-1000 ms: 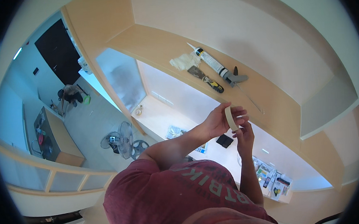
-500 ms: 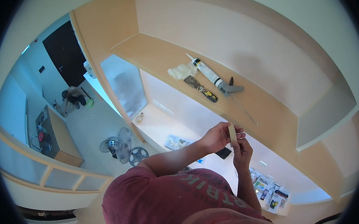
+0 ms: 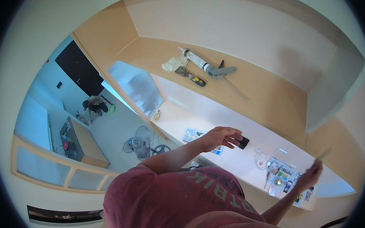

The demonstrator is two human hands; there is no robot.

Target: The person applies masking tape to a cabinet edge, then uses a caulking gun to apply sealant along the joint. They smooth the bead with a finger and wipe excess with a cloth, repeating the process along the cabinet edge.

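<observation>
Evidently holding a pale, narrow roll of tape (image 3: 325, 153), badly blurred, in the right hand (image 3: 311, 177), raised near the right end of a long light-wood shelf (image 3: 272, 92). With loosely bent, parted fingers on the left hand (image 3: 220, 137), close to a small black rectangular object (image 3: 244, 142). On the shelf, toward the left, a white-and-grey caulking gun (image 3: 204, 65), beside a black-and-yellow-handled scraper (image 3: 191, 76) and a crumpled off-white wad (image 3: 174, 65), too indistinct to tell cloth from paper. Below, a brightly lit white bench (image 3: 230, 163), with printed sheets (image 3: 193, 134) at left and more at right. Far left, across the pale floor (image 3: 119, 125), a grey standing fan (image 3: 142, 146), a crouching person (image 3: 95, 104) and a dark door (image 3: 77, 68).
</observation>
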